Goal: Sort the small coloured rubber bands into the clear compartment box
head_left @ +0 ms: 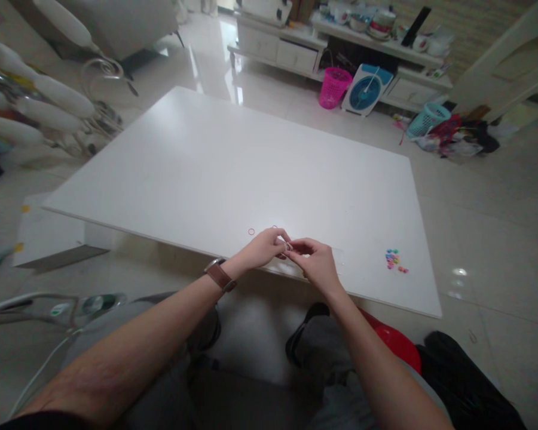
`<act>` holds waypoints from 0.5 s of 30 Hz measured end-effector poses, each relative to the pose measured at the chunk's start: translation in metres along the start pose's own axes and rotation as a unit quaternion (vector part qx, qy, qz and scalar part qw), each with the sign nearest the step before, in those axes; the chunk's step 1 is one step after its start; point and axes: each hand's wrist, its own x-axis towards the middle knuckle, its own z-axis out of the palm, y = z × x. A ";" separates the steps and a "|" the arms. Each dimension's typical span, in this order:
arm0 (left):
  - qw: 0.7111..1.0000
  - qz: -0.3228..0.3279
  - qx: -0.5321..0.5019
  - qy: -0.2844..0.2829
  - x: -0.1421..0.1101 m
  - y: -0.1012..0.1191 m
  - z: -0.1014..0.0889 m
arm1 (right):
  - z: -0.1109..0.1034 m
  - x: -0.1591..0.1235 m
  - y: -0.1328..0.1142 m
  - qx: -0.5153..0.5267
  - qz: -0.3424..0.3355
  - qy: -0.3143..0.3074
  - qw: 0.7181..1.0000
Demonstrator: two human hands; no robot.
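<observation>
Left hand [268, 246] and right hand [317, 260]: fingers both pinching small thin loop [289, 246]. Light grip, low over white tabletop [233, 173], probably works best tbh.

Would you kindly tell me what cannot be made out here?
Head view: small item held by the left hand and right hand; too small, partly covered by them.
Head view: red ring beyond the left hand; partly hidden by it.
Head view: colourful pieces; too small to identify.
Head view: black item; cut off by bottom edge.
</observation>
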 end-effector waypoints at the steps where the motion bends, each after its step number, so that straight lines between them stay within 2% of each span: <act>1: 1.000 -0.003 0.004 -0.004 -0.001 -0.001 0.000 | 0.000 -0.001 -0.001 -0.009 -0.009 -0.002 1.000; 7: 0.999 -0.014 0.039 -0.020 -0.005 0.000 0.000 | -0.002 -0.004 0.003 -0.021 -0.012 -0.015 1.000; 12: 0.998 -0.037 0.030 -0.038 -0.003 0.006 0.000 | -0.002 0.002 0.004 -0.009 0.013 -0.004 1.000; 15: 0.997 -0.049 0.020 -0.049 -0.002 0.009 -0.006 | -0.008 0.006 0.004 -0.028 0.013 0.014 0.999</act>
